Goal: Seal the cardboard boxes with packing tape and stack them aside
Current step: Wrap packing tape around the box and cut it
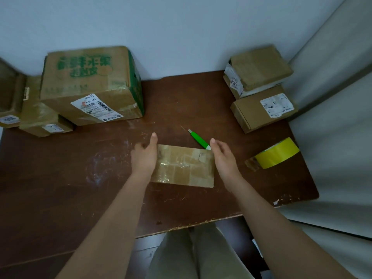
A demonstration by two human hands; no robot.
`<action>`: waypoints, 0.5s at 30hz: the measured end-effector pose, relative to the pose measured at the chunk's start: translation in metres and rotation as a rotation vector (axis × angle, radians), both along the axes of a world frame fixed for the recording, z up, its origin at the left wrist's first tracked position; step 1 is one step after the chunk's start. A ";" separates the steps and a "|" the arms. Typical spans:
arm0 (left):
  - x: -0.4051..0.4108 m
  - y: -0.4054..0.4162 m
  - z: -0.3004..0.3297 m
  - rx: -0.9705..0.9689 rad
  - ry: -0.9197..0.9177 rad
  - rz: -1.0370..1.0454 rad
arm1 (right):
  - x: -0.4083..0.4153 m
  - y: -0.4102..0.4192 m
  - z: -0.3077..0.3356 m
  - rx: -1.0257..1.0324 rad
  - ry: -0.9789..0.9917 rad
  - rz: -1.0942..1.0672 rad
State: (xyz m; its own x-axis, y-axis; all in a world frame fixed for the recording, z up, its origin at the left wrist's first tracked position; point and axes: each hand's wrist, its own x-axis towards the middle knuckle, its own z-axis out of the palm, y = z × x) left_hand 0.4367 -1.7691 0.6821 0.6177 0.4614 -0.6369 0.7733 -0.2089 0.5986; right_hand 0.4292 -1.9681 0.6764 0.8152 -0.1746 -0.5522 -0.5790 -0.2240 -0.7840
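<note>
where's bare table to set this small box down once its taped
Bare table lies near-left of the small box, in front of the big green-printed box. Another patch sits between that box and the right stack. The right side is crowded: tape roll, green cutter.

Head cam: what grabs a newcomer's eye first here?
Two bare forearms reach in from the bottom, the left hand and right hand flanking a small flat cardboard box with glossy tape, mid-table. Next come the bright colours: a green utility knife just behind that box and a yellow tape roll to its right. A big green-printed carton dominates the far left corner.
</note>
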 end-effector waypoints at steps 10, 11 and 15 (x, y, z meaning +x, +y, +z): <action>0.003 -0.001 0.001 0.095 0.044 -0.161 | -0.010 0.013 -0.015 -0.105 -0.016 0.059; -0.001 0.000 0.003 0.099 0.009 -0.157 | -0.013 0.010 -0.014 -0.090 -0.006 0.066; -0.008 0.009 0.008 -0.211 -0.136 0.030 | -0.021 0.004 -0.003 0.209 -0.214 -0.181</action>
